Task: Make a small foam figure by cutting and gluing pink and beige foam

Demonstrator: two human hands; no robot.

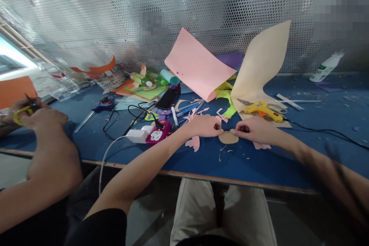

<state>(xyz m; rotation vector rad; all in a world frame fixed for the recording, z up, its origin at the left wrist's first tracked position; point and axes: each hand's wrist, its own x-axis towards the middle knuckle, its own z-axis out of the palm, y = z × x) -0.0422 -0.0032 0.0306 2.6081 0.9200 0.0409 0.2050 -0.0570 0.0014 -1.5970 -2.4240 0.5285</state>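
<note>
Between my hands lies a tan, rounded paper cutout (pixel 228 137) close to the blue tabletop. My left hand (pixel 206 126) pinches its upper left edge with thumb and finger. On the opposite side, my right hand (pixel 250 130) has its fingertips closed on the upper right edge. A pink paper cutout (pixel 193 143) rests below my left wrist, and another pink piece (pixel 262 145) shows partly under my right hand. Just beyond my right hand sits a yellow hot glue gun (pixel 261 110). Small paper scraps are scattered in front of the tan cutout.
A pink sheet (pixel 198 65) and a curled cream sheet (pixel 259 61) lean at the back. A magenta power strip (pixel 158 132) with a white charger stands left, near a phone (pixel 168 98) and a blue glue gun (pixel 100 105). A co-worker's hand holds yellow scissors (pixel 21 115). A white bottle (pixel 325 67) is far right.
</note>
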